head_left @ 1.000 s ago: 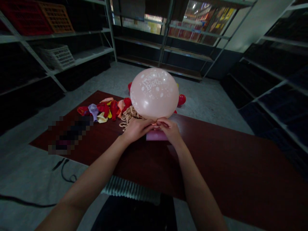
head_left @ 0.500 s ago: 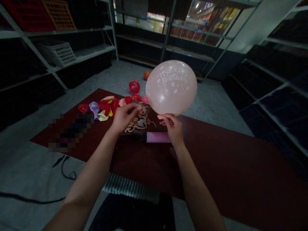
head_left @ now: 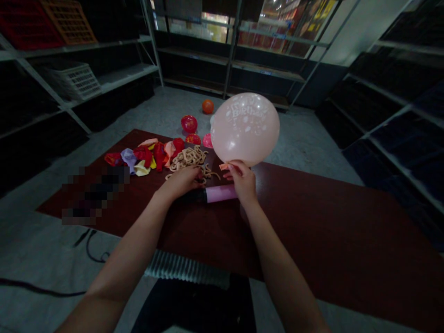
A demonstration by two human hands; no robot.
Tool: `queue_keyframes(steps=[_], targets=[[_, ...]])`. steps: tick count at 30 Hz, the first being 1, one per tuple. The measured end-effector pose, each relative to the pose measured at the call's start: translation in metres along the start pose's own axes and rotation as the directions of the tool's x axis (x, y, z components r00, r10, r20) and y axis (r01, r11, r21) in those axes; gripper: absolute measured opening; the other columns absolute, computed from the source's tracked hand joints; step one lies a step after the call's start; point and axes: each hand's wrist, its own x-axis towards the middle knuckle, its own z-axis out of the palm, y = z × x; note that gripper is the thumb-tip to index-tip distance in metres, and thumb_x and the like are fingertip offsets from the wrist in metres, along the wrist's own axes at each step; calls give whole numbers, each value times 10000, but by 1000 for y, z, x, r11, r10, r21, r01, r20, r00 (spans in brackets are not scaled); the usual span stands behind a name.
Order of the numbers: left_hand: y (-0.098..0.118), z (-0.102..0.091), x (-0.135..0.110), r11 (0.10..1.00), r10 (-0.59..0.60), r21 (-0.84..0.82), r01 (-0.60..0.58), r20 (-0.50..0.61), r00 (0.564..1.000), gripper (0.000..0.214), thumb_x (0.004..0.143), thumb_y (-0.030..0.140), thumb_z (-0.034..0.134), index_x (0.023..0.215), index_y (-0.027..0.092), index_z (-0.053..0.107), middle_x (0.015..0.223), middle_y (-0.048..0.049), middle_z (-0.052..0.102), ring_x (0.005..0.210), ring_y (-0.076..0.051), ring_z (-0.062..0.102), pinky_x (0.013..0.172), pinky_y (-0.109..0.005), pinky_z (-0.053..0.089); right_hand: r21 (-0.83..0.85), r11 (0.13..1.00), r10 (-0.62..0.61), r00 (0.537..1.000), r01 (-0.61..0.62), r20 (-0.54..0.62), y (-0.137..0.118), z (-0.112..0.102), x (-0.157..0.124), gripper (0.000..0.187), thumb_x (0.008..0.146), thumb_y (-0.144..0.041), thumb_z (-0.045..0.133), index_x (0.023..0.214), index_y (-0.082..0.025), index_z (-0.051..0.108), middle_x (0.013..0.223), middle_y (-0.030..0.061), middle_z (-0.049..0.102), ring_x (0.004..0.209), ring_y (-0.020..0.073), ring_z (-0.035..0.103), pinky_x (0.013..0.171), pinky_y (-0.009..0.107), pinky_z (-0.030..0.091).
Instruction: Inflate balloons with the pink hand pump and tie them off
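Note:
My right hand [head_left: 241, 181] pinches the neck of an inflated pale pink balloon [head_left: 245, 128] printed with white birthday lettering, holding it up above the dark red table [head_left: 312, 231]. My left hand [head_left: 182, 181] reaches down with curled fingers into a pile of tan rubber bands [head_left: 189, 158]; whether it grips one is unclear. A pink and black hand pump [head_left: 213, 194] lies on the table just below both hands.
A heap of flat coloured balloons [head_left: 145, 155] lies left of the bands. Inflated red and orange balloons [head_left: 189, 124] rest on the floor beyond the table. Metal shelving [head_left: 114, 78] lines the walls, with a white crate [head_left: 72, 81]. A black cable [head_left: 93, 252] runs across the floor.
Both hands were together at the balloon's neck over the pump. The left hand let go and went down to the rubber bands, while the right hand lifted the balloon up and to the right.

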Motion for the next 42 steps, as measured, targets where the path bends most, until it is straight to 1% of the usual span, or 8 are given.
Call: queue_keyframes(steps=[7,12,16,22,25,30,37,42], targets=[[11,-20,0,935,45,-346,-69,-78,996,100,917,257,639,898,163,670,923,-60,700,856,-203,639,754,-303,472,10,999,50,998,-50,-47,-2,-1,-2,303,895,-491,586,1032,-240,688,972,36,768,659,138,707,534,247,561],[27,-19,6,531,-228,-847,-38,-185,956,191,940,358,628,945,178,563,892,-55,698,780,-161,648,687,-262,503,21,1000,-19,992,22,-123,-10,1,-4,301,895,-480,583,1024,-230,690,986,31,765,649,126,702,528,234,542],[42,-29,17,334,-342,-941,-60,-181,922,153,976,327,559,933,191,503,781,-29,658,717,-143,647,703,-261,532,-2,999,-41,986,41,-164,-13,1,-4,307,912,-487,567,1032,-235,694,996,26,756,667,129,705,540,234,535],[94,-61,39,314,-129,-899,-304,-357,925,165,947,324,656,981,216,536,778,9,602,626,-101,562,555,-197,440,56,997,-35,976,48,-214,-13,-1,-3,287,918,-490,579,1023,-244,682,965,11,755,648,125,692,529,225,515],[95,-42,56,274,-113,-896,-349,-390,914,265,905,408,722,989,227,547,724,29,568,517,-84,471,457,-188,342,70,995,-45,968,64,-245,-13,-2,-1,287,917,-502,581,991,-246,686,932,2,755,627,128,683,512,226,506],[64,5,68,239,-398,-912,-334,-406,823,401,772,399,831,951,227,517,721,44,608,458,-71,417,393,-178,257,122,987,-73,962,109,-265,-13,-3,0,242,909,-467,607,976,-249,690,932,-3,762,597,116,680,482,212,481],[80,-7,47,529,40,-673,-517,-589,807,227,899,315,743,1086,187,729,1087,-90,722,1007,-207,679,899,-322,528,225,970,-45,977,93,-210,-12,-4,2,270,861,-506,659,964,-257,669,871,-10,748,567,126,678,444,216,471],[82,-7,47,618,115,-549,-563,-645,755,108,957,236,681,1032,193,746,1001,-66,754,946,-170,701,873,-286,529,169,983,-41,980,74,-195,-11,-5,1,270,871,-513,653,962,-259,665,875,-5,744,596,129,683,470,222,484]])
